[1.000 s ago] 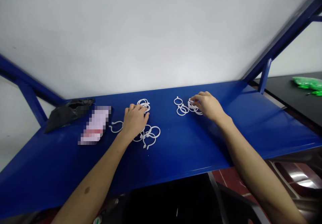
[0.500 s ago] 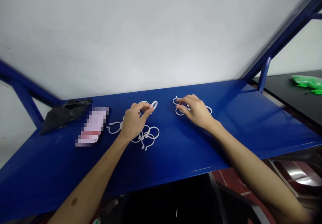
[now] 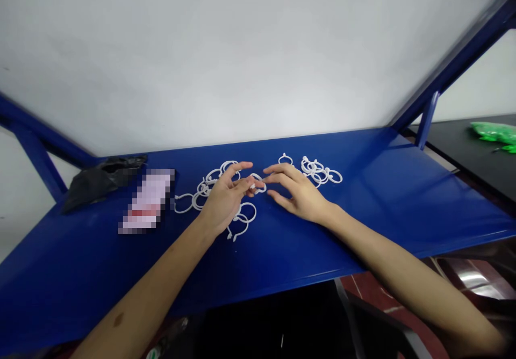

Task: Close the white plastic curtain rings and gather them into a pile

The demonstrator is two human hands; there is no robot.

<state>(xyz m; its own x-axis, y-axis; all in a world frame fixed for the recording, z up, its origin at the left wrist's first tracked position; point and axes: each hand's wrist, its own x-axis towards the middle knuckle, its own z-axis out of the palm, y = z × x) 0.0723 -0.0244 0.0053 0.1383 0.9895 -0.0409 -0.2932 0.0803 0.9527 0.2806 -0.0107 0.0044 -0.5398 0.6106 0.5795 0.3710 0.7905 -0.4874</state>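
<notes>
My left hand (image 3: 223, 200) pinches a white plastic ring (image 3: 257, 182) at its fingertips, just above the blue table (image 3: 363, 224). My right hand (image 3: 298, 193) is stretched toward that ring with its fingers apart, and its fingertips reach the ring's right side. A loose pile of white rings (image 3: 242, 220) lies under and around my left hand. A second cluster of white rings (image 3: 320, 172) lies behind my right hand, with a single ring (image 3: 285, 159) to its left.
A crumpled black bag (image 3: 100, 179) and a blurred pink packet (image 3: 147, 202) lie at the left of the table. Blue frame bars (image 3: 427, 114) rise at both ends. A green bag (image 3: 496, 133) sits on a black surface at far right.
My left hand lifted a ring off its pile and carried it to the right. My right hand left the right-hand cluster and moved left to meet it at the middle.
</notes>
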